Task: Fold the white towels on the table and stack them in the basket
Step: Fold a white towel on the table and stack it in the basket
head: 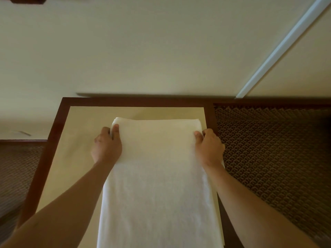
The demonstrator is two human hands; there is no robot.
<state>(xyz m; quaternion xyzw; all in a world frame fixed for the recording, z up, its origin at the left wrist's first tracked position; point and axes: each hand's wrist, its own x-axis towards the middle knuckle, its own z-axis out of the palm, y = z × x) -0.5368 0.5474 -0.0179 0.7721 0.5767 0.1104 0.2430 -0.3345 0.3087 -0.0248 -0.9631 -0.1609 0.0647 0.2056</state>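
Note:
A white towel (157,176) lies lengthwise on the beige table (75,158), folded into a long strip that runs from the near edge of the view to a rounded fold at the far end. My left hand (107,145) grips the towel's left edge near that far end, thumb on top. My right hand (208,146) grips the right edge at the same height, thumb on top as well. No basket is in view.
The table has a dark wooden frame (136,101) and stands against a cream wall (143,51). Patterned brown carpet (277,149) lies to the right and at the far left. A pale trim strip (279,49) runs diagonally up the wall.

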